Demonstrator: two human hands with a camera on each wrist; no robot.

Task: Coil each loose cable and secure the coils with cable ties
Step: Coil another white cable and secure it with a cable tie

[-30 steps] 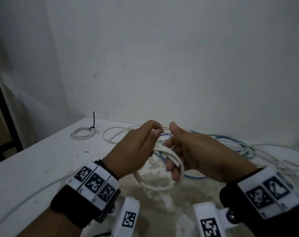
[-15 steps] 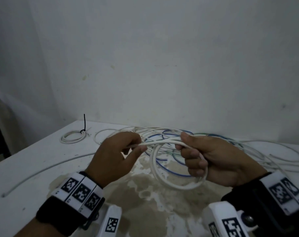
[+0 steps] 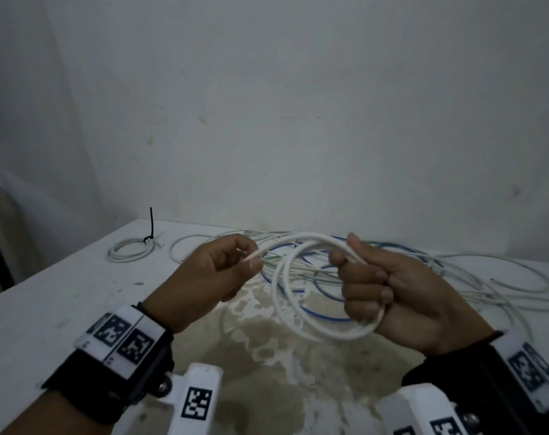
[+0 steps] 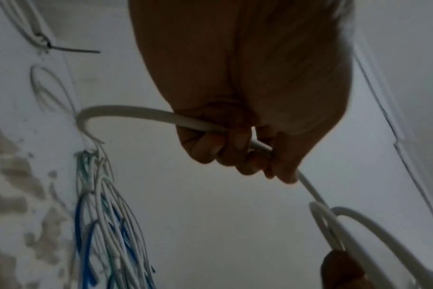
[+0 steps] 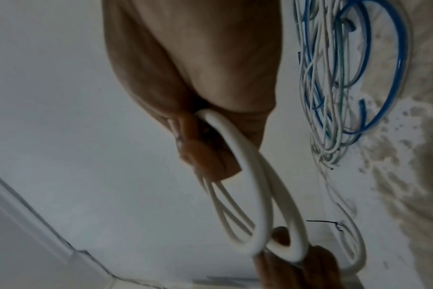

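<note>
Nearest, wristbands printed with black-and-white square codes; no readable writing. Above the stained counter, right hand with fingers curled round the loops of a white cable, coil hanging left of its palm. Left hand pinching the same cable's free run. Behind, loose cables in blue, white and green. Far left, tied coil with black cable tie.
</note>
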